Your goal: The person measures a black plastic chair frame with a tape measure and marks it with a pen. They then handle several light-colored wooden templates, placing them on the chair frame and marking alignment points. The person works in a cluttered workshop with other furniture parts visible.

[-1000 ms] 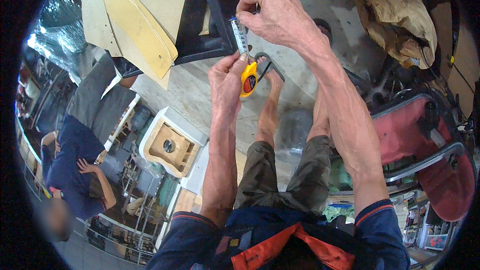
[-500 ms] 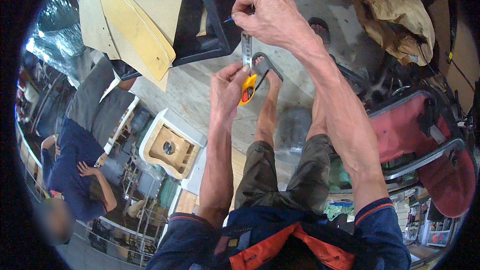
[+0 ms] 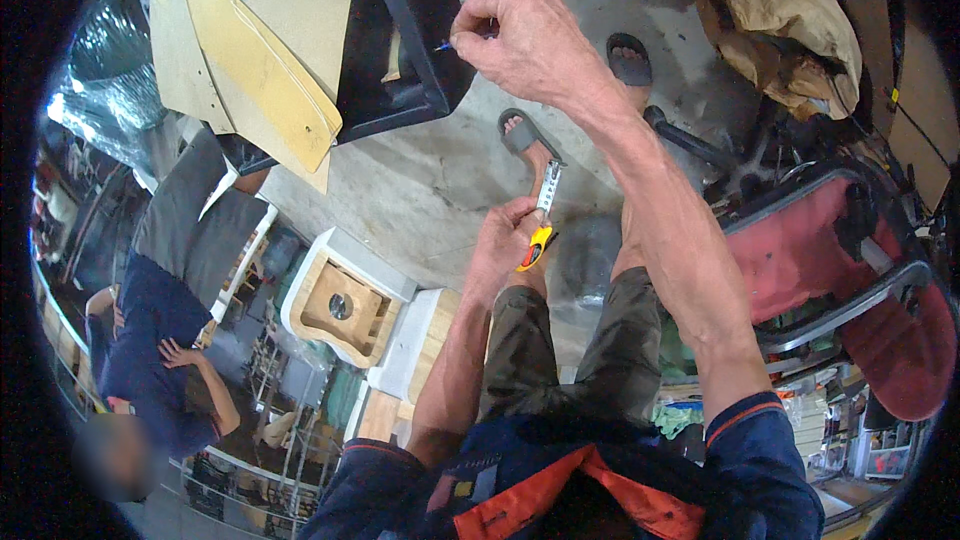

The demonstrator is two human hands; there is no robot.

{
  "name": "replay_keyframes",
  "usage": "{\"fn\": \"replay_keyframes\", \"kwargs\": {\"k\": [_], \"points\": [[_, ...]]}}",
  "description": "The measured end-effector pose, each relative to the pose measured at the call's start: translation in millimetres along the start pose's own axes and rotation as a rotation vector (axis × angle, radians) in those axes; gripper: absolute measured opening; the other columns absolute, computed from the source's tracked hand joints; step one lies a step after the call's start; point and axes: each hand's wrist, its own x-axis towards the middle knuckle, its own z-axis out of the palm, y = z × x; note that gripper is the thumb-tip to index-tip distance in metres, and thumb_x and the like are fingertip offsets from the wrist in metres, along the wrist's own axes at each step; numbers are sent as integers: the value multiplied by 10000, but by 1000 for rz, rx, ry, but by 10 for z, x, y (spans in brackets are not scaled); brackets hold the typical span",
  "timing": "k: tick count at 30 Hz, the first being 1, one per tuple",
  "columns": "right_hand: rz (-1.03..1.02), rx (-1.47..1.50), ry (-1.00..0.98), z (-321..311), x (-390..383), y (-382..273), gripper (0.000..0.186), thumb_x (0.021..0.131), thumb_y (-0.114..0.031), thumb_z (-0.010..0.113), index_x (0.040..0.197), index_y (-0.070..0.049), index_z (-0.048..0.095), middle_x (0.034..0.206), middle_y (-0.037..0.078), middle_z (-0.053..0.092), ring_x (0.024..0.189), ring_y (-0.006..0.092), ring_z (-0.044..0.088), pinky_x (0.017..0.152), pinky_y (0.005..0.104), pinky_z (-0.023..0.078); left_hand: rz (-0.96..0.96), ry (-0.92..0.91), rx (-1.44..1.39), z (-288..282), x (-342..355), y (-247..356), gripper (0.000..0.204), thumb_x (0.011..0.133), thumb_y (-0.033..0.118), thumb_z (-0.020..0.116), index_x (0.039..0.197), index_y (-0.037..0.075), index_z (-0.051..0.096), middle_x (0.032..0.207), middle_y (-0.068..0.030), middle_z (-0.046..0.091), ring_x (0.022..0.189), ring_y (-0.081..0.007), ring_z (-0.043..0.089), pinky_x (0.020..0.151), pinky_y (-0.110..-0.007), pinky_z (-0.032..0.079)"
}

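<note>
My left hand (image 3: 500, 240) is closed around a yellow tape measure (image 3: 537, 248), over my left leg. A short length of its pale blade (image 3: 549, 187) sticks out past my fingers. My right hand (image 3: 525, 35) is pinched at the corner of a black open box-like frame (image 3: 440, 85). A slim thing with a blue tip (image 3: 442, 46) pokes from these fingers towards the frame's edge; most of it is hidden, and I cannot tell its kind. Tan sheets of board (image 3: 290, 20), one with a cord along it, lie over the frame's left side.
A red chair (image 3: 800, 250) with metal arms stands at right, below crumpled brown paper (image 3: 790, 30). At lower left is a white-edged wooden piece (image 3: 345, 305) with a round hole. Another person (image 3: 160, 340) stands at far left, near clear plastic wrap (image 3: 115, 80).
My left hand has drawn the tape measure down and to the right, away from the black frame. My right hand stays at the frame's corner, still pinched.
</note>
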Motion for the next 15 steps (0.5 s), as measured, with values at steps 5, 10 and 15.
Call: {"fn": "replay_keyframes", "kwargs": {"k": [5, 10, 15], "points": [[-15, 1, -8, -8, -18, -9, 150, 800, -120, 692, 839, 15, 743, 787, 124, 712, 712, 256, 685, 710, 378, 543, -46, 11, 49, 50, 0, -97, 177, 981, 108, 596, 1028, -22, 707, 856, -19, 685, 761, -76, 579, 682, -256, 466], [5, 17, 25, 37, -19, 16, 193, 734, -190, 637, 804, -60, 762, 777, 181, 710, 757, 399, 689, 735, 491, 550, -32, 9, 91, 68, -12, -113, 181, 982, 124, 608, 1019, -15, 718, 851, -4, 675, 772, -71, 574, 684, -248, 466], [-13, -2, 68, 36, -63, 71, 200, 741, -186, 637, 831, -74, 775, 826, 184, 722, 794, 393, 695, 754, 493, 553, -39, -4, 65, 62, -37, -126, 183, 982, 120, 611, 1035, -13, 724, 876, -6, 682, 783, -72, 577, 699, -248, 471]]}}
